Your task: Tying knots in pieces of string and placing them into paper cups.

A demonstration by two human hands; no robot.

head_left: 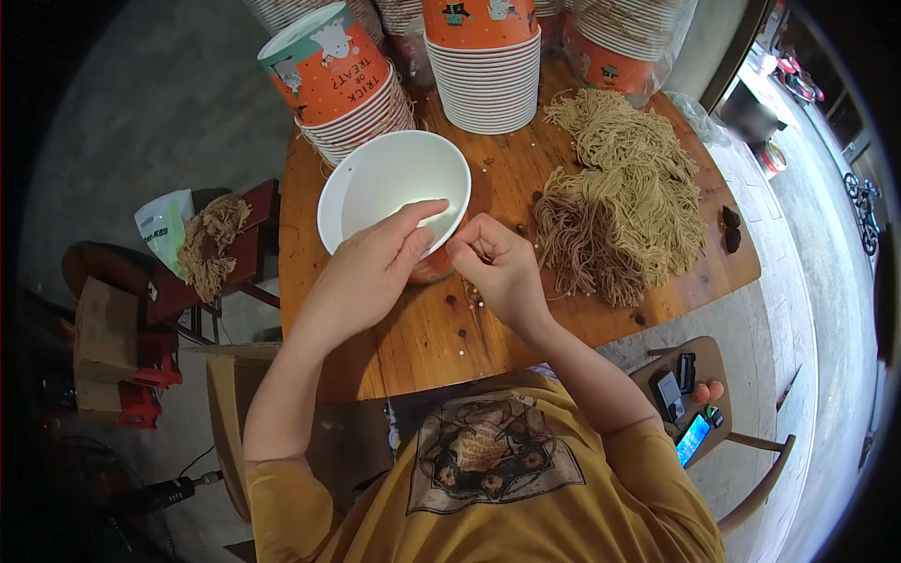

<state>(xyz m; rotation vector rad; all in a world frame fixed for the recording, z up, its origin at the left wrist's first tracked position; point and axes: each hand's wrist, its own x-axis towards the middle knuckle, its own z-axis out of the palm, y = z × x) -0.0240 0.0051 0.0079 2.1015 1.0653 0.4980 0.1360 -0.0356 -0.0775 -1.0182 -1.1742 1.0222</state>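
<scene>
A paper bucket (361, 192), white inside with orange showing low on its outer wall, is tilted on the wooden table with its mouth facing up toward me. My left hand (371, 267) grips its near rim, fingers reaching over into the opening. Against the rim's right side, my right hand (502, 272) is closed in a pinch. Whatever lies between those fingertips is hidden or too small to name. To the right of that hand is a heap of tan and brown cords (648, 197).
Stacked orange buckets (483, 80) stand along the back of the table (422, 366), with another tilted stack (328, 70) at back left. A stool (709, 361) at right holds a phone (693, 439) and small items. More cord (214, 246) lies on a bench at left.
</scene>
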